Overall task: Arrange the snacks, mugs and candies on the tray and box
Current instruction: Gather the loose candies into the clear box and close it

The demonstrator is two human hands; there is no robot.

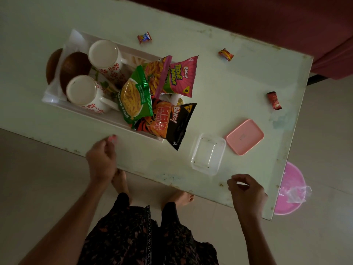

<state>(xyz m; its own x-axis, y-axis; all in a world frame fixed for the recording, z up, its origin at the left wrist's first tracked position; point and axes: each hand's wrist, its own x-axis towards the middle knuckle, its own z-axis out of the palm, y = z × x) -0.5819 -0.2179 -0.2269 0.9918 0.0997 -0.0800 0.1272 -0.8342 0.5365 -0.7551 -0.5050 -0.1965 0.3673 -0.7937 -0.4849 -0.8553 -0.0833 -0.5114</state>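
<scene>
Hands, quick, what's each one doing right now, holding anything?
Left hand: fingers pinched on a small pink candy at the table edge.
Right hand: fingers curled loosely; whether it holds anything cannot be told.

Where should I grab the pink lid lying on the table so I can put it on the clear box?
Take the pink lid by its raised rim at the near edge, the one facing the clear box. It lies flat on the table, so there is nothing to grip on top. Probably come in with the right hand, which is closer, thumb over the rim and fingers under it.
</scene>
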